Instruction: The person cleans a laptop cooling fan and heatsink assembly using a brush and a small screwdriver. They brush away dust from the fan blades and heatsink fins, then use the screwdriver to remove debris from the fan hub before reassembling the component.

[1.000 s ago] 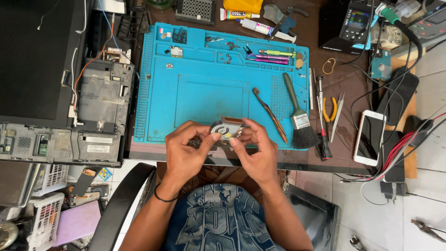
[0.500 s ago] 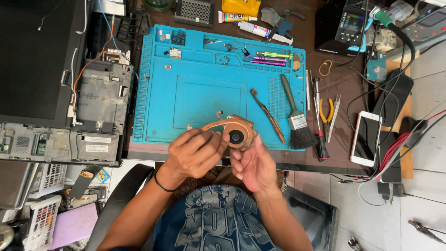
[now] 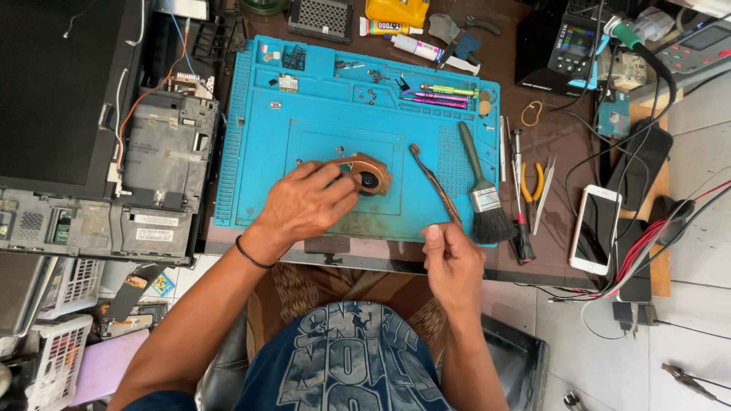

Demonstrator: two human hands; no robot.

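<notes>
- A copper-coloured cooling fan with a dark round hub is laid flat on the blue mat, its left part covered.
- A thin dark brush is laid diagonally just right of it.

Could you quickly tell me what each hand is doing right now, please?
Left hand: closed on the copper fan, pressing it on the blue mat.
Right hand: gripping the toothbrush by its handle end.

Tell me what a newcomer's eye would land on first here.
The bright blue mat fills the middle of the desk. On it the left hand presses a copper-coloured fan, while the right hand grips a toothbrush at the mat's near edge. A gutted laptop lies left.
</notes>
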